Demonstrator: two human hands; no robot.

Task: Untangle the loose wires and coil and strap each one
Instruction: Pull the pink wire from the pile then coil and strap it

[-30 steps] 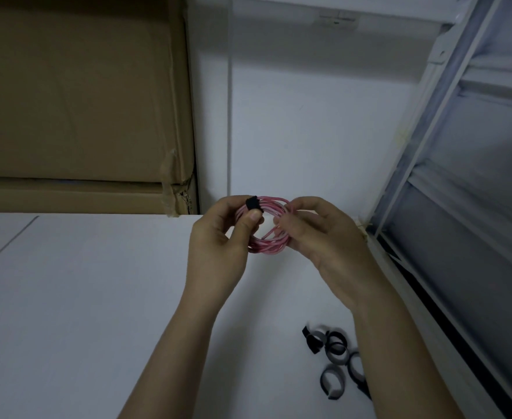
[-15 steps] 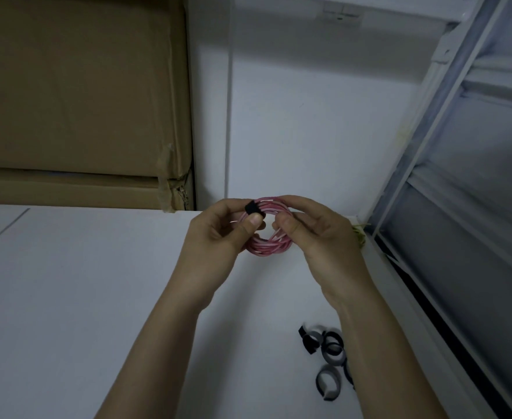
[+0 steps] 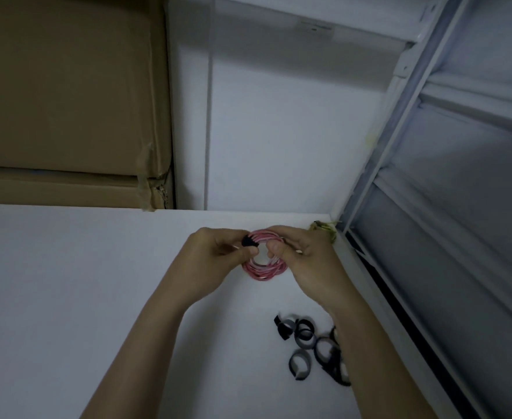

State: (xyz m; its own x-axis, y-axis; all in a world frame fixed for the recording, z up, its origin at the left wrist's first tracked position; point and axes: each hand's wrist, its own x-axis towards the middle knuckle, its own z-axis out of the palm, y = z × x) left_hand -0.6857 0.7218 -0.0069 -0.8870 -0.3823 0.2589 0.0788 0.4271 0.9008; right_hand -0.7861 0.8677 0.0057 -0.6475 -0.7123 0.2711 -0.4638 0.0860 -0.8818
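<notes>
Where white table (image 3: 67, 297) meets wall (image 3: 278, 131), cardboard boxes (image 3: 67, 101) stand.

Pink wire (image 3: 265, 267) wound in a small round coil, held above white table, black strap (image 3: 249, 241) wrapped over its upper left, spare curled dark straps (image 3: 304, 337) heaped lower right

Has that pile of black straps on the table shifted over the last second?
No. The black straps lie at the same spot by the table's right edge, in the same arrangement. Their slight drift in the picture matches the table edge's, so the head camera moved.
</notes>
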